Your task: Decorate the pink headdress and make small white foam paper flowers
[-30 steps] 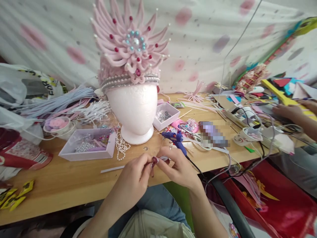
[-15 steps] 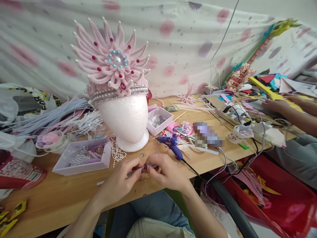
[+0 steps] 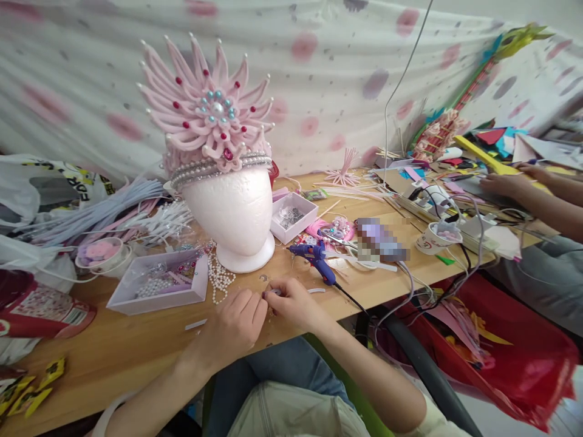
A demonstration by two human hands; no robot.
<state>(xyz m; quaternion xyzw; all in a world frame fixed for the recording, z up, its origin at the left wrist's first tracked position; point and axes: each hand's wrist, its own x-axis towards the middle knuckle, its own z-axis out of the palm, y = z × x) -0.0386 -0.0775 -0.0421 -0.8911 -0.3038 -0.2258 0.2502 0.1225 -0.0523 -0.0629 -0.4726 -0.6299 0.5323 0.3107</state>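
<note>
My left hand (image 3: 240,318) and my right hand (image 3: 294,301) meet just above the table's front edge, both with curled fingers. Between the fingertips is a small object, mostly hidden, with a bit of dark red and whitish showing. Behind them stands a white foam head (image 3: 230,212) wearing a pink headdress (image 3: 195,130) with red gems, blue beads and pearls. Just beyond my right hand lies a blue glue gun (image 3: 319,264) with a clear glue stick in it. Pearl strings (image 3: 221,276) spill beside the foam head's base. Short whitish sticks lie near each hand.
A white bead box (image 3: 182,299) and a smaller box (image 3: 296,227) flank the foam head. Bundled pipe cleaners (image 3: 104,206) and a red jar (image 3: 50,309) sit left. Right are a paper cup (image 3: 430,240), cables, a red bag (image 3: 514,376) and a co-worker's hands (image 3: 510,185).
My hands have drawn closer together, and my left hand has turned so its back faces up. The dark red piece between them is now mostly covered. The camera view has shifted slightly.
</note>
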